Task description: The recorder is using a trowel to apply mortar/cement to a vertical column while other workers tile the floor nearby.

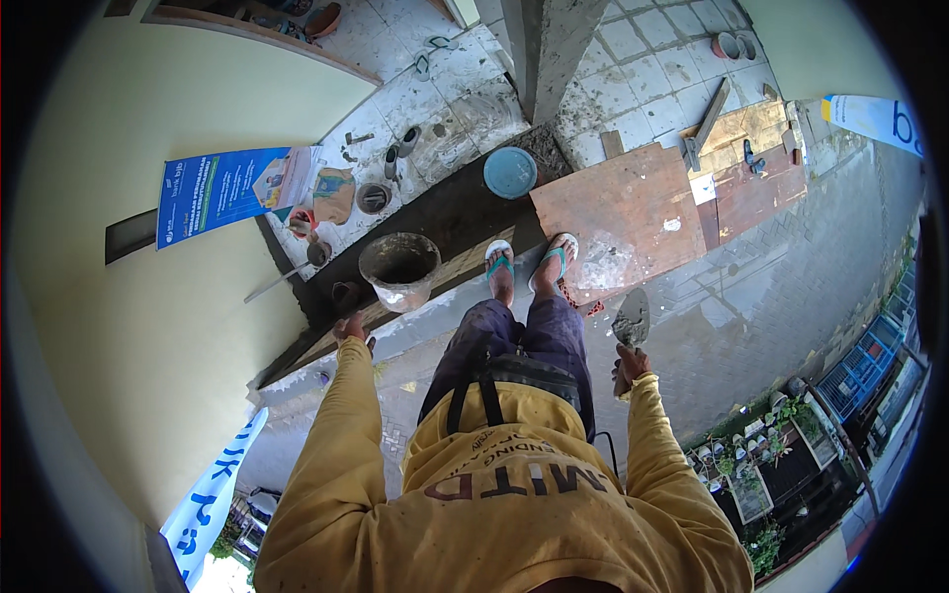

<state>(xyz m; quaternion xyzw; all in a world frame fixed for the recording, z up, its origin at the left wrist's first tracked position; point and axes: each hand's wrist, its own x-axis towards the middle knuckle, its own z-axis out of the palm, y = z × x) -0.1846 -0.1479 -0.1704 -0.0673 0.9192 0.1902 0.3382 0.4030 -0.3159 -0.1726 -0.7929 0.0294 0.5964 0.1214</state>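
Note:
My right hand point(629, 369) is closed round the handle of a trowel point(631, 318). The trowel's grey, mortar-smeared blade points away from me. On the left, my left hand point(349, 329) hangs low beside a large mortar-stained bucket point(397, 296). Its fingers are small and partly hidden, so whether it holds anything is unclear. A small dark round thing point(345, 294) lies just beyond that hand. The bucket stands upright on the dark ledge, its inside in shadow. My sandalled feet are right of the bucket, one at the edge of a plywood sheet point(618, 203).
Beyond my feet sits a round blue basin point(510, 173), near a concrete pillar point(554, 59). A long-handled tool point(279, 282), a small bucket point(374, 199) and a brown sack point(334, 196) lie left. Timber offcuts point(710, 117) rest far right. A blue banner point(227, 196) hangs on the left wall.

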